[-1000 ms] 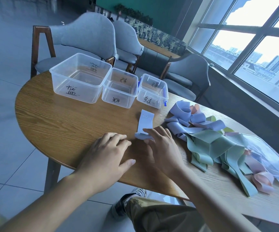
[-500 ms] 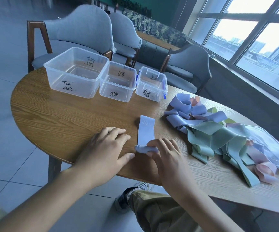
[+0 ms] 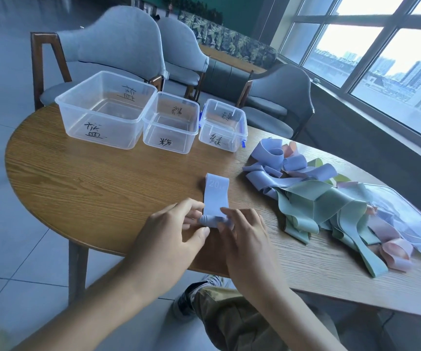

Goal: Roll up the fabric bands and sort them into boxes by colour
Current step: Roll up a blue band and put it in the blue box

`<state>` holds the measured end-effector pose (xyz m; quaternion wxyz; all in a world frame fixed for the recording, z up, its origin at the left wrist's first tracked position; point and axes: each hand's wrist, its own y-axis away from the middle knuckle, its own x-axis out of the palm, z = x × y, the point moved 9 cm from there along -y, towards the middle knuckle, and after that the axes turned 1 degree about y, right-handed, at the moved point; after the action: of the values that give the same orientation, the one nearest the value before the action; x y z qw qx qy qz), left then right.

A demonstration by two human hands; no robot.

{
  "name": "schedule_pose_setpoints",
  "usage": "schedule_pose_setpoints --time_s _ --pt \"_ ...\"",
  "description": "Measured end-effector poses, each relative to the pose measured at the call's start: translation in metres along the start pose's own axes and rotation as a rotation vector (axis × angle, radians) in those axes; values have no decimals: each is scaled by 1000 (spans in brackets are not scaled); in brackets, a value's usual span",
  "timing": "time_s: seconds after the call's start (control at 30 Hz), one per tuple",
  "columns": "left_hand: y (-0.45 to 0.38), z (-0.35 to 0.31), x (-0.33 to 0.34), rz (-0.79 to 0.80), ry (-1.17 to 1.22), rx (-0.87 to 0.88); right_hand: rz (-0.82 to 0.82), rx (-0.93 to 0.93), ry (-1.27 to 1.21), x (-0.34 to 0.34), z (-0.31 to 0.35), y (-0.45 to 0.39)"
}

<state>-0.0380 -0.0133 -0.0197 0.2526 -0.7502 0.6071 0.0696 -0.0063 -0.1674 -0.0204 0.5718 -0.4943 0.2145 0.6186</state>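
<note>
Where the blue band (image 3: 216,196) lies flat on the wooden table (image 3: 90,183), its near end is curled into a small tight roll, and your two hands pinch that roll from either side. Your left hand (image 3: 171,239) holds the roll's left end between thumb and curled fingers; your right hand (image 3: 242,234) grasps the right end, its fingers bent over the top of the roll. The unrolled part runs away from you toward the boxes, with pale printed figures near its far end.

To your right, well apart from the band you hold, a loose pile of bands (image 3: 318,198) sprawls over the table: blue ones at the far end, green in the middle, pink at the near end and peeking out in places, partly lying on a clear plastic bag (image 3: 406,214).

Across the table stand three clear boxes in a row, each marked with a handwritten label: a large box (image 3: 105,110) on the left, a middle box (image 3: 170,122) touching it, and a small box (image 3: 223,125) with blue clips. Grey upholstered chairs (image 3: 118,44) stand behind them.
</note>
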Motion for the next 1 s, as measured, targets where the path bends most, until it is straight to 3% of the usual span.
schedule_pose_setpoints --time_s 0.23,0.47,1.0 --pt "7 3 6 -11 74 -58 -4 268 -484 -4 -18 9" --pt "12 8 13 -26 274 -187 48 341 -893 -2 -15 17" --pt "14 10 22 -3 437 -268 18 411 -1042 4 -22 26"
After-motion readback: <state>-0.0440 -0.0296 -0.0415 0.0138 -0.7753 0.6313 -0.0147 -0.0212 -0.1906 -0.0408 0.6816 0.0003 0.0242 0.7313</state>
